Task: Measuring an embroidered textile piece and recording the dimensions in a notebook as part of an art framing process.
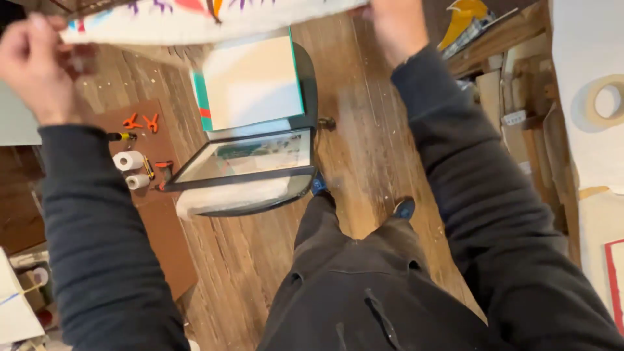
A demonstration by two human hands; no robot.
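Worn wooden floorboards (pixel 364 149) carry a dark stool (pixel 305 84) stacked with framed pictures (pixel 250 156), beside orange clamps (pixel 142 121) and paper rolls (pixel 129 160). Overhead, both the left hand (pixel 29 65) and right hand (pixel 393 23) pinch a painted canvas (pixel 195 19) by its edge.

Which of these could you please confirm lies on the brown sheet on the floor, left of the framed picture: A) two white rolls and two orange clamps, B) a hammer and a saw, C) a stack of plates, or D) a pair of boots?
A: two white rolls and two orange clamps lie on the brown sheet, beside the framed picture.
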